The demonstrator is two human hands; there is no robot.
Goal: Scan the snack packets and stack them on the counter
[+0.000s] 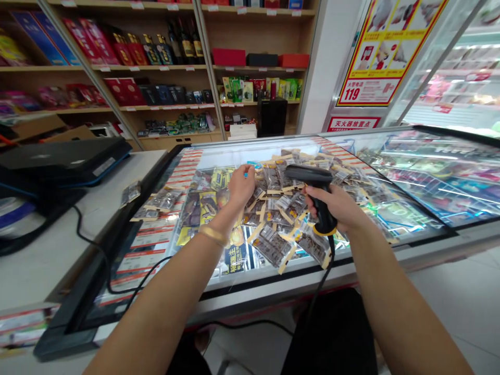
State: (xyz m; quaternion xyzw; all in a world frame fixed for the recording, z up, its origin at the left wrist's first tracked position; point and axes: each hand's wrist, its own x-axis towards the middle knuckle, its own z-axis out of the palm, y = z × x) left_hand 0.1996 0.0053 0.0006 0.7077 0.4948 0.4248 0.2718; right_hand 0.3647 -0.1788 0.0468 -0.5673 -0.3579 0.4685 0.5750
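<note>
My right hand (336,205) is wrapped round the handle of a black barcode scanner (312,179), whose head points left over a heap of small clear snack packets (273,208) with tan card tops. The scanner's cable (318,291) hangs down toward me. My left hand (241,185), with a gold bracelet on the wrist, is closed over packets at the heap's left side; its fingers curl down onto one. The packets lie spread on the glass lid of a chest freezer (242,284).
A white counter (42,255) at the left carries a black device (62,161) with a cable, plus a few stray packets (130,192). Wooden shelves (156,67) of boxed goods stand behind. A second glass freezer lid (441,177) lies to the right.
</note>
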